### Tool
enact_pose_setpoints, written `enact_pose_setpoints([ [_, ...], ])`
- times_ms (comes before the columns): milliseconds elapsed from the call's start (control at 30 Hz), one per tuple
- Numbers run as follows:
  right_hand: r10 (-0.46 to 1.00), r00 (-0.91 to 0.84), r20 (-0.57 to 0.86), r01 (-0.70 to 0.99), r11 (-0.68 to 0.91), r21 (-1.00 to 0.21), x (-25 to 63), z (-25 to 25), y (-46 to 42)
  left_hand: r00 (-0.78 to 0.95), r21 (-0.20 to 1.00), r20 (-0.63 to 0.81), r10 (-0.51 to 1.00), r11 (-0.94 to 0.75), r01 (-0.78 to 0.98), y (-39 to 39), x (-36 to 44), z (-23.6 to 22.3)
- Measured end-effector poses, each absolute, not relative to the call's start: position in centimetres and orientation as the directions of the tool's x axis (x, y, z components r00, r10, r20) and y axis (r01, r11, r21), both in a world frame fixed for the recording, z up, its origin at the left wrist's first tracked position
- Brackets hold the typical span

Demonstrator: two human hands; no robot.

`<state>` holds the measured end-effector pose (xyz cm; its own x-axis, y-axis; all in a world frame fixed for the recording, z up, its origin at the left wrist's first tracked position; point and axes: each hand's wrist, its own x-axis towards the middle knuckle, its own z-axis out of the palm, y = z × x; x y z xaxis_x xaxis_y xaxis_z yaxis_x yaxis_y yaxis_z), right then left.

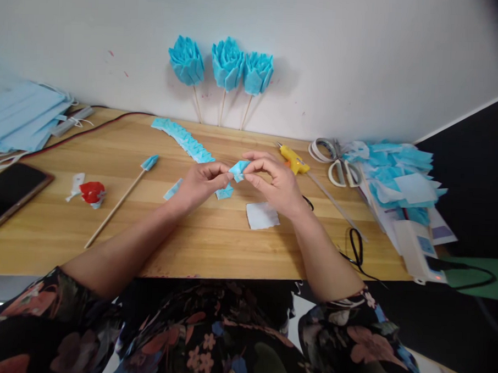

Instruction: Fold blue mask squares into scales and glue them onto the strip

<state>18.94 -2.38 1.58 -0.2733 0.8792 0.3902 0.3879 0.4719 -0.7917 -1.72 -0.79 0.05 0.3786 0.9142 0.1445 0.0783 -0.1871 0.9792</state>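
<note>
Between my two hands, above the middle of the wooden table, is a small folded piece of blue fabric (238, 170). My left hand (203, 184) pinches its left side with thumb and forefinger, and my right hand (273, 182) pinches its right side. Just below lies another folded blue piece (224, 192), partly behind my left fingers. A blue strip (173, 189) shows left of my left hand. Behind it runs a row of overlapping folded blue pieces (184, 138). A pale square piece (263, 215) lies flat beneath my right hand.
Three blue flowers on sticks (227, 64) lean on the wall. Left are a stick with a blue bud (120, 208), a red wrapper (92, 193), a phone (11, 195) and face masks (25, 116). Right are a yellow glue gun (293, 159), scissors (343, 173) and blue cut pieces (402, 171).
</note>
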Motion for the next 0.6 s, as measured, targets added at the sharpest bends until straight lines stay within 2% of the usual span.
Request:
enact_pose_setpoints([
  [167, 0.928, -0.244, 0.282, 0.264, 0.344, -0.901, 18.6, 0.8, -2.1, 0.385, 0.98, 0.15, 0.911, -0.19, 0.068, -0.8, -1.6, 0.1],
  [600, 0.944, -0.145, 0.295, 0.288, 0.326, -0.901, 18.1, 0.4, -2.2, 0.396, 0.981, 0.119, 0.91, -0.169, 0.094, -1.2, -1.5, 0.7],
])
